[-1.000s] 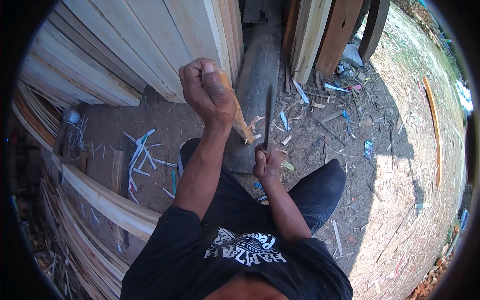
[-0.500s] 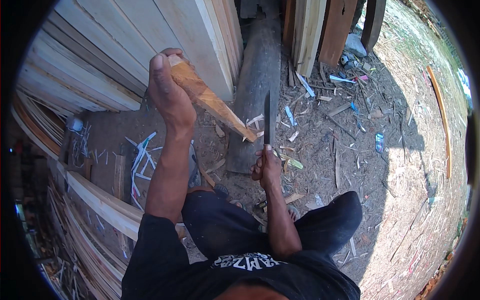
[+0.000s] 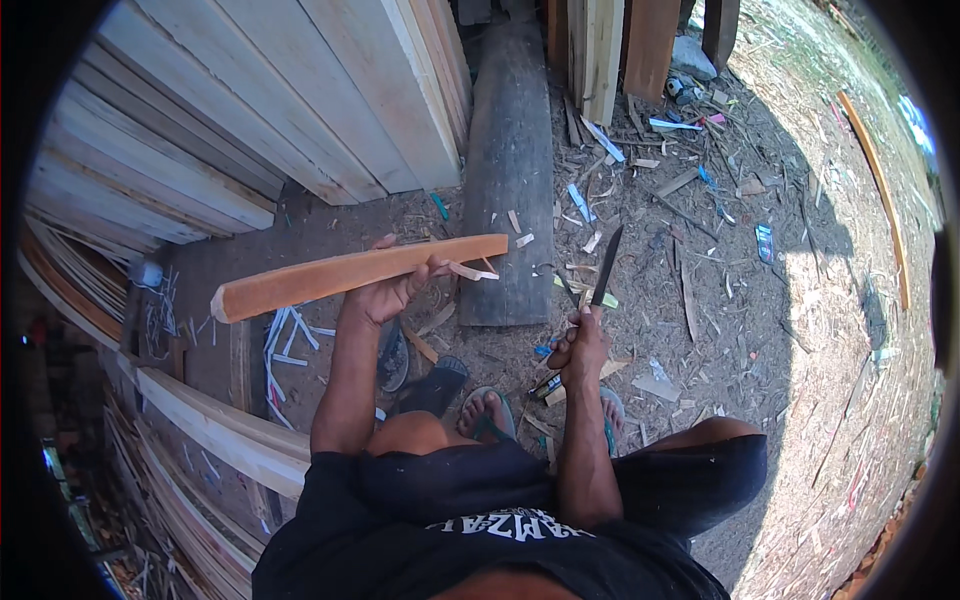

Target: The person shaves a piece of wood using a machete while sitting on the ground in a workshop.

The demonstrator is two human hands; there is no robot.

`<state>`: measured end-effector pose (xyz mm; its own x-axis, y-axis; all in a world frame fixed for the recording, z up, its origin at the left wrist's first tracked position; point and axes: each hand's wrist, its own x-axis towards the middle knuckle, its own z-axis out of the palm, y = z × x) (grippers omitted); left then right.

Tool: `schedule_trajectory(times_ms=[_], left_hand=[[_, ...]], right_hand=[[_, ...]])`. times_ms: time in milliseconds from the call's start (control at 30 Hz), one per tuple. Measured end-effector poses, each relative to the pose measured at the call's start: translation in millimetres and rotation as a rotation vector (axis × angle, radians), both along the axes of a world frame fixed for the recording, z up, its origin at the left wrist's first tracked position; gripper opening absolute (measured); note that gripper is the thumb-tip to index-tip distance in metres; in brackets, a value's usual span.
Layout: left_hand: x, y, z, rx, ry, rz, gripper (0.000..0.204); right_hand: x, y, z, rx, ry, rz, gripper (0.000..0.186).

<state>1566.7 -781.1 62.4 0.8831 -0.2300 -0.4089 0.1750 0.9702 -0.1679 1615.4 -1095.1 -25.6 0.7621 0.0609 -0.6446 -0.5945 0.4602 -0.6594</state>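
My left hand [image 3: 387, 292] is closed around an orange-brown piece of wood [image 3: 310, 280], gripping it from below near its right end. The piece lies almost level, its thick end to the left and its narrower end above the near part of a grey log [image 3: 507, 180]. A pale, partly split sliver sticks out beside my fingers. My right hand [image 3: 584, 347] is wrapped round the handle of a machete [image 3: 607, 265]. Its dark blade points up and away, to the right of the log and apart from the wood.
Pale boards [image 3: 300, 90] lean at the far left, and more upright planks [image 3: 600, 65] stand beyond the log. Long curved planks [image 3: 225, 425] lie at my left. Wood chips and scraps litter the dirt floor. A long orange strip of wood [image 3: 880, 195] lies at the right.
My left hand has come down and turned the wood from a steep slant to nearly level. The machete has moved right and slightly nearer, away from the log, its blade tilting right.
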Motion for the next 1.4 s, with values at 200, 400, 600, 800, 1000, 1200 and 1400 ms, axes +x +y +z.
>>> schedule_trajectory(times_ms=[200,400,600,800,1000,1200,1400], left_hand=[[59,-32,36,0.517,-0.257,0.201,0.065],[107,-43,84,1.194,-0.268,0.202,0.055],[142,-51,78,1.648,-0.458,0.485,0.064],[149,-46,75,1.798,-0.433,0.626,0.066],[142,-31,128,2.027,-0.284,0.820,0.061],[106,-35,203,2.206,-0.175,0.717,0.054],[72,-64,207,2.033,-0.175,0.752,0.038]], right_hand=[[-9,18,15,0.089,0.013,0.008,0.027],[-11,27,26,0.048,-0.060,0.018,0.025],[-2,15,25,0.016,-0.079,-0.066,0.024],[11,13,28,-0.040,-0.096,-0.018,0.024],[46,20,89,-0.170,-0.220,0.175,0.025],[66,25,212,-0.254,-0.573,0.415,0.037],[60,24,228,-0.281,-0.825,0.495,0.046]])
